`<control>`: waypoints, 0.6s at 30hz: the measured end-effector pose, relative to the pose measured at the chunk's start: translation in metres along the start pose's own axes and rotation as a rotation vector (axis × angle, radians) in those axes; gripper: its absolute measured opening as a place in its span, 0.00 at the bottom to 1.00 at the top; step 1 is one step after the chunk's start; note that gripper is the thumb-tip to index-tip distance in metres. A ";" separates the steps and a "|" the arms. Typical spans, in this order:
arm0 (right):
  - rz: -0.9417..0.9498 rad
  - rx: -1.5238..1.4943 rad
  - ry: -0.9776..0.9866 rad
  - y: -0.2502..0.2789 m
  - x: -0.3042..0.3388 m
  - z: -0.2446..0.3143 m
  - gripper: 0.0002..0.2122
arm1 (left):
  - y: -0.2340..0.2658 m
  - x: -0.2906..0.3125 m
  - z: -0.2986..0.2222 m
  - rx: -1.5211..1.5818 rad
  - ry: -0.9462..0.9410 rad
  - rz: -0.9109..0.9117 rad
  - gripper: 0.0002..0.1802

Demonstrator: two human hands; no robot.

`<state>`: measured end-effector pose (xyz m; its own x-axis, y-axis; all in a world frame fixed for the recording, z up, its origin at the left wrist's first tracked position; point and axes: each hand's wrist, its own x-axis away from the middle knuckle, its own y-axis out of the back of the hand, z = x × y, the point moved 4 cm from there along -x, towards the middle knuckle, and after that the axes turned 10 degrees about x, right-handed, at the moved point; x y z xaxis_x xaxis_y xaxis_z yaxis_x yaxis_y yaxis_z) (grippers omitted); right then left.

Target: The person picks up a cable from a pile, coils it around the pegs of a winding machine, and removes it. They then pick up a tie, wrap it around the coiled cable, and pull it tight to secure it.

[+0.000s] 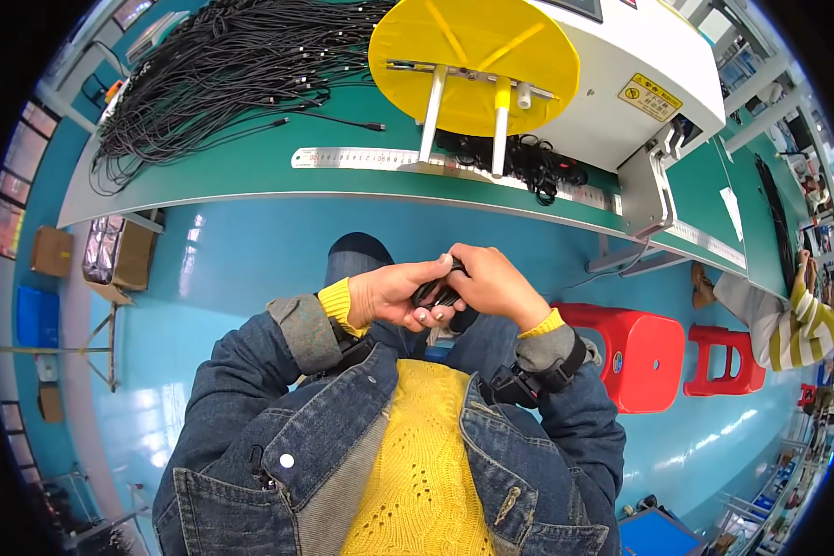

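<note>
A small coil of black cable (435, 295) is held between my two hands, over my lap and in front of the bench edge. My left hand (394, 295) cups it from the side and below, fingers curled around it and the thumb on top. From the right, my right hand (496, 283) grips the coil's edge, its fingers bent and pressed together. Much of the coil is hidden by the fingers. Ahead on the bench stands a white machine with a yellow disc (473, 88) that carries two pegs.
A large heap of loose black cables (241, 74) covers the far left of the green bench (222, 176). Several black coils (542, 167) lie under the disc, by a steel ruler (361, 158). Red stools (649, 361) stand at my right, near another person's striped sleeve (811, 324).
</note>
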<state>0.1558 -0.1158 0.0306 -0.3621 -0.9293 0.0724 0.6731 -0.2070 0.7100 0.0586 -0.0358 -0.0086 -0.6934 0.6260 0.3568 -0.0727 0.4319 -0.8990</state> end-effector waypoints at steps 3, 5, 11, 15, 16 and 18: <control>-0.113 0.312 -0.010 0.002 0.006 0.014 0.07 | 0.004 -0.005 -0.003 -0.109 -0.003 -0.026 0.37; -0.170 0.469 -0.012 0.004 0.007 0.018 0.07 | 0.004 -0.005 -0.004 -0.061 0.049 -0.018 0.32; -0.279 0.326 0.098 -0.007 0.014 0.016 0.05 | -0.018 0.004 -0.010 -0.430 -0.102 -0.085 0.16; -0.331 0.323 0.072 -0.024 0.018 0.001 0.06 | -0.010 0.007 -0.011 -0.624 -0.106 -0.308 0.08; -0.318 0.343 0.038 -0.027 0.017 0.000 0.07 | -0.009 0.006 -0.008 -0.648 -0.102 -0.322 0.08; -0.281 0.368 0.021 -0.034 0.012 -0.001 0.07 | -0.007 0.004 -0.002 -0.696 -0.094 -0.348 0.07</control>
<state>0.1291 -0.1199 0.0070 -0.4822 -0.8596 -0.1694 0.2754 -0.3323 0.9021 0.0580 -0.0350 -0.0002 -0.7734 0.3357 0.5378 0.1476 0.9203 -0.3623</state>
